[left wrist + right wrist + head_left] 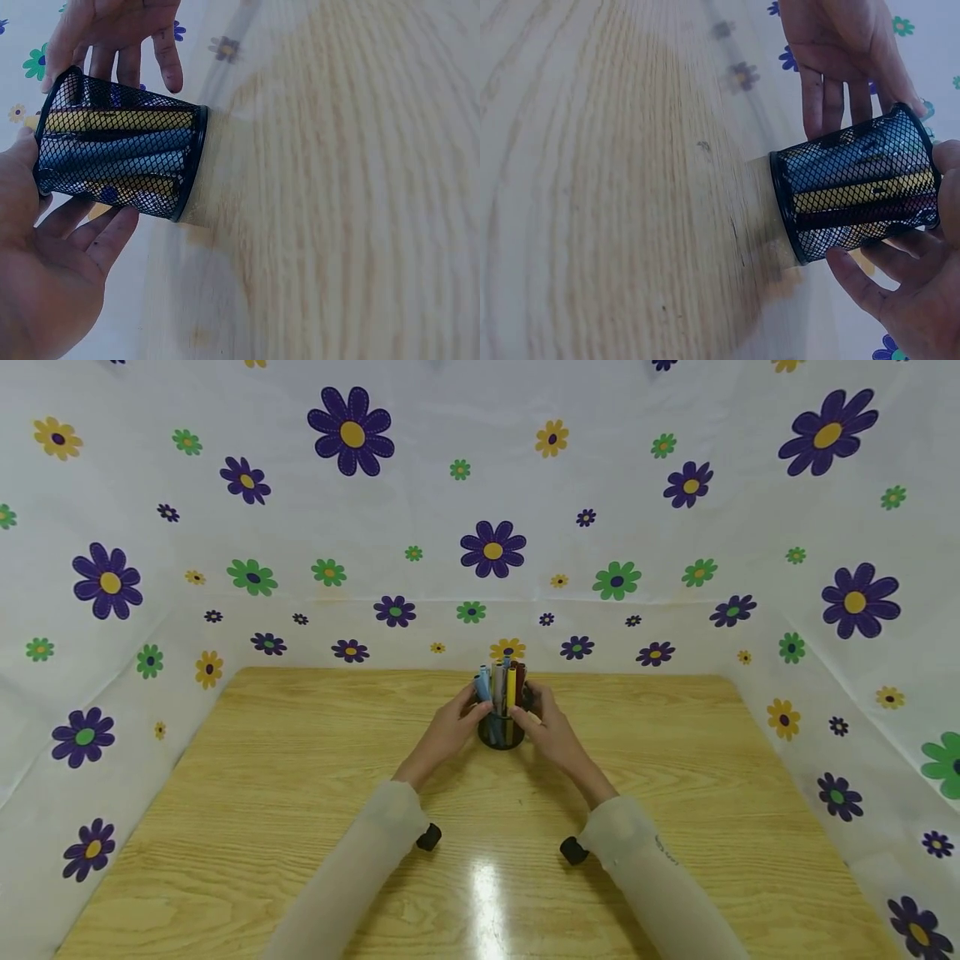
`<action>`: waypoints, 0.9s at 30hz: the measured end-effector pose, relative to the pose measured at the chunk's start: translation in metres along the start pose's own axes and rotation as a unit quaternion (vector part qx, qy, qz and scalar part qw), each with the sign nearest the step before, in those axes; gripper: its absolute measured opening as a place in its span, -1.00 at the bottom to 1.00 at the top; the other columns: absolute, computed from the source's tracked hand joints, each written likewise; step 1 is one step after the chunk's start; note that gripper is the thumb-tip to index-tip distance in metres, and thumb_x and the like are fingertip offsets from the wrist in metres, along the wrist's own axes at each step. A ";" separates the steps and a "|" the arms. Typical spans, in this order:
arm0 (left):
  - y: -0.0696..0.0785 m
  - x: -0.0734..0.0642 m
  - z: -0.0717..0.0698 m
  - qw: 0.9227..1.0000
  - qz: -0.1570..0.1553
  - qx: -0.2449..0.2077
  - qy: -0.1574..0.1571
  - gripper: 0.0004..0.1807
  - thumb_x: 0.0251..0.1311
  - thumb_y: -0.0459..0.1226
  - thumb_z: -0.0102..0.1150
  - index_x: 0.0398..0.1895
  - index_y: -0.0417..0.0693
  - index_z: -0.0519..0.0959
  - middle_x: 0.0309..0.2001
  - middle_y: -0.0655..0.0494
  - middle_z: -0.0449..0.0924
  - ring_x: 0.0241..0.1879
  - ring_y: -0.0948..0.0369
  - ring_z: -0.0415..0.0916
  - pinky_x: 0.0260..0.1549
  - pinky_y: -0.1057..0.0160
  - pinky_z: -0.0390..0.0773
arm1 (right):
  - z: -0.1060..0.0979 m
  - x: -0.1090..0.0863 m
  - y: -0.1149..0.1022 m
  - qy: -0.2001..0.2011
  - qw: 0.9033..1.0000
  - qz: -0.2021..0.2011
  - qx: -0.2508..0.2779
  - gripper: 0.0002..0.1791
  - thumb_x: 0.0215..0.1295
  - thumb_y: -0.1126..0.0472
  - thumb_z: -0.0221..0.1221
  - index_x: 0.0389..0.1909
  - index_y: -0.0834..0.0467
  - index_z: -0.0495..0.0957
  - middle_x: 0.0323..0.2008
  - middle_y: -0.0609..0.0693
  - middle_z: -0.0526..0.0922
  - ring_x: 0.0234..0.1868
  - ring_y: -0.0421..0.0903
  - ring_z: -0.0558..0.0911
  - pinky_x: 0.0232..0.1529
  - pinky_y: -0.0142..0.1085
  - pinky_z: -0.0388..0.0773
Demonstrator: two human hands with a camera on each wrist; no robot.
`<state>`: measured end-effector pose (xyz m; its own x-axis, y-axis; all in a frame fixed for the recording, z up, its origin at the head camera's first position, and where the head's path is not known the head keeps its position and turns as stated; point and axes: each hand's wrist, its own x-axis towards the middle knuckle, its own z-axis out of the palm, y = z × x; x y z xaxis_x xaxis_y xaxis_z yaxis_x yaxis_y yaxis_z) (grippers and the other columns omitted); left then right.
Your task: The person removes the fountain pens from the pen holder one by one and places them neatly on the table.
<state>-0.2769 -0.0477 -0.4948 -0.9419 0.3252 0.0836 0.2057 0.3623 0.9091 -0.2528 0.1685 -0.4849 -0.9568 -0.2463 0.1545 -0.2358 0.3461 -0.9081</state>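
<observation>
A round black mesh pen cup [501,737] stands upright toward the back of the table, filled with several pens and markers. A yellow marker [512,688] and a light blue marker [484,682] stick up above its rim. My left hand [448,727] holds the cup from the left, its thumb at the rim and its fingers along the far side. From the right, my right hand [553,731] grips it likewise. The left wrist view shows the mesh wall [112,154] between both hands; pens show through the mesh [859,191] in the right wrist view.
The wooden table [337,760] reaches back to a white flowered cloth [420,518], which also hangs along the left and right sides. Small black pieces [428,837] sit at both sleeve cuffs. Light reflects off the table's front middle.
</observation>
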 end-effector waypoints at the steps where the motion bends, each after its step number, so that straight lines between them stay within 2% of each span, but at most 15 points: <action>1: 0.000 -0.001 -0.001 1.000 0.000 -0.001 0.000 -0.25 0.55 0.13 0.00 0.67 0.12 0.12 0.47 -0.14 0.36 0.38 -0.10 0.42 0.32 -0.09 0.44 | 0.001 -0.001 0.000 0.000 1.000 -0.001 0.000 -0.25 0.63 0.01 0.07 0.59 0.27 -0.01 0.44 0.38 0.31 0.47 0.26 0.32 0.42 0.20 0.28; 18: 0.003 -0.020 -0.015 0.999 -0.016 0.015 -0.025 -0.21 0.54 0.12 0.04 0.68 0.06 0.08 0.50 -0.14 0.31 0.42 -0.09 0.35 0.36 -0.07 0.39 | 0.009 -0.013 -0.011 -0.010 1.000 -0.003 -0.010 -0.28 0.60 -0.01 0.12 0.56 0.19 0.07 0.41 0.34 0.39 0.45 0.25 0.37 0.38 0.22 0.33; 27: 0.001 -0.032 -0.018 0.999 -0.013 -0.003 -0.036 -0.23 0.55 0.06 0.07 0.68 0.07 0.07 0.51 -0.15 0.28 0.44 -0.06 0.33 0.34 -0.02 0.42 | 0.013 -0.019 -0.015 -0.025 0.999 0.003 -0.022 -0.25 0.58 -0.01 0.15 0.56 0.24 0.06 0.42 0.35 0.37 0.44 0.26 0.38 0.38 0.19 0.35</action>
<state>-0.2517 -0.0739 -0.4894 -0.9249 0.3789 0.0309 0.1806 0.3664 0.9128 -0.2291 0.1563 -0.4794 -0.9488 -0.2881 0.1294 -0.2388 0.3863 -0.8909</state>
